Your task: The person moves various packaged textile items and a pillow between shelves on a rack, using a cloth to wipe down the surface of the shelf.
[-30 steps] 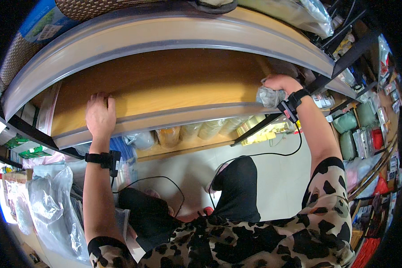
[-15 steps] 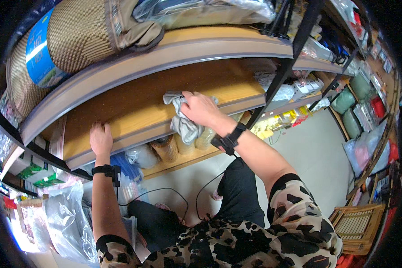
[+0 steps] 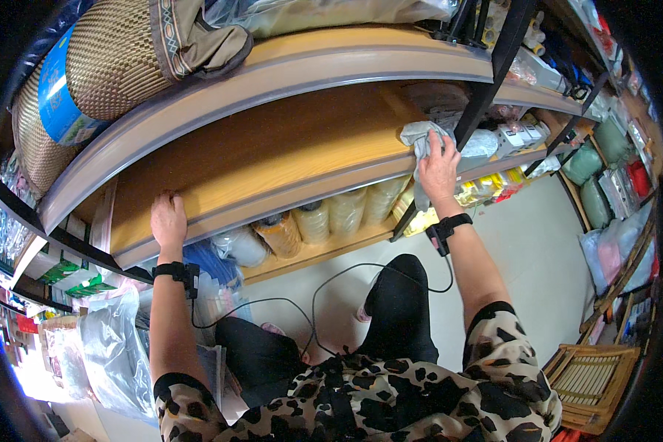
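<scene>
A grey cloth (image 3: pixel 418 137) lies bunched over the right end of a wooden shelf board (image 3: pixel 287 158), beside a black upright. My right hand (image 3: pixel 440 171) is closed on the cloth and presses it against the board's front edge, and part of the cloth hangs below that edge. At the left end of the same board, my left hand (image 3: pixel 169 219) rests on the front edge with its fingers laid over the top surface. It holds nothing.
Above is another shelf with a rolled woven mat (image 3: pixel 118 62). Wrapped rolls (image 3: pixel 346 212) stand on the lower shelf. A black metal upright (image 3: pixel 486 96) stands by my right hand. A cable (image 3: pixel 313 302) loops between my wrists. A folded wooden chair (image 3: pixel 593 387) stands at right.
My right hand has slid the grey cloth rightward along the shelf, from its middle to its right end. My left hand has stayed at the left end.
</scene>
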Demonstrator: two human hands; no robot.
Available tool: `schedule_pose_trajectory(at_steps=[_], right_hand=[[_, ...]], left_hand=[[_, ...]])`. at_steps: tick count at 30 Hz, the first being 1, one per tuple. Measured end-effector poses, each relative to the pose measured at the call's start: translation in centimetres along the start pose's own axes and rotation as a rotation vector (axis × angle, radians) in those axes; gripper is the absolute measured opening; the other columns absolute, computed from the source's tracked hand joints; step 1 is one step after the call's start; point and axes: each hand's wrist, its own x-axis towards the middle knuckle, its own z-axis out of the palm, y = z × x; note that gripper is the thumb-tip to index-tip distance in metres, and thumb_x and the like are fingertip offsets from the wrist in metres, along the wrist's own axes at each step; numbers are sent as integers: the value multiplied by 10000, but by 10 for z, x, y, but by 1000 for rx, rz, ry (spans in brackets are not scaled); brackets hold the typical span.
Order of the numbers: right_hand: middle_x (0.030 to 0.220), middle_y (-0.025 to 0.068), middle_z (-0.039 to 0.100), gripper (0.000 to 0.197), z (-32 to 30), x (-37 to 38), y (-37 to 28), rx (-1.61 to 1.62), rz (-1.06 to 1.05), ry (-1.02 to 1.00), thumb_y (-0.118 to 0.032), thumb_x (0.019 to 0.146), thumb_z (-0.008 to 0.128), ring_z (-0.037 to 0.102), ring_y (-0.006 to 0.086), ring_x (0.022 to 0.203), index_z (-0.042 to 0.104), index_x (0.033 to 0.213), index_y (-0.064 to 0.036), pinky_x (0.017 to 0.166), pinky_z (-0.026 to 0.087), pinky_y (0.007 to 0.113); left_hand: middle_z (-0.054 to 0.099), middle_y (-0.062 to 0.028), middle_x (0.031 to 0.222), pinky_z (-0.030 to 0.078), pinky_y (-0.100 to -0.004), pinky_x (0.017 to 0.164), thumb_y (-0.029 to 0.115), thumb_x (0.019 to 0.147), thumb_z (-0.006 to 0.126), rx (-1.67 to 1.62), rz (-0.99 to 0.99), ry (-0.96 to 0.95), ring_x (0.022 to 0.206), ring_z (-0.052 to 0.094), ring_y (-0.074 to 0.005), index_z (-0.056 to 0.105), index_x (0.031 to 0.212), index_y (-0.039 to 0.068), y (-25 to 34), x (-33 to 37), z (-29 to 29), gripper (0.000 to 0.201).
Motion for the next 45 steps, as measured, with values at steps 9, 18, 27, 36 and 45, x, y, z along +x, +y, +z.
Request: schedule_pose_trajectory(at_steps=[9,18,27,36,45], right_hand=[[1136,202,391,614,-4,-40,-139,179,-237,-123,-93,673,571,385,357,995,365,1244,2,835,379,434],[1142,193,405,563,-4,-56,-245,289,-370,-225,-71,706,503,415,362,911,356,1240,25,715,473,389],[1198,145,398,500,-16,-32,-211,261,-554,-221,-203,741,599,382,344,1031,447,1209,-121,896,313,454],[1206,154,366,518,2,-61,-304,504,-590,-194,-55,699,577,338,381,1059,423,1194,-86,932,265,503],[1195,85,422,435,-4,-56,-441,835,-1061,-174,-20,735,513,385,352,1050,486,1155,-130,921,330,422]], left_hand=[[558,-212,906,405,-435,773,254,817,410,12,11,77,855,516,-369,578,880,14,0,2,8,300],[565,-223,898,417,-444,734,299,837,423,-104,-87,22,850,529,-368,565,854,-17,-5,-1,0,347],[487,-182,1052,295,-467,930,130,742,566,-232,106,307,1043,429,-343,502,1001,19,-2,-61,-9,289],[437,-208,1173,338,-378,943,133,803,546,-759,-125,230,1137,393,-362,461,1085,0,19,-97,-35,323],[475,-145,1114,346,-302,906,191,896,423,-1065,-571,353,1050,452,-205,403,1167,-17,-17,-138,-34,342]])
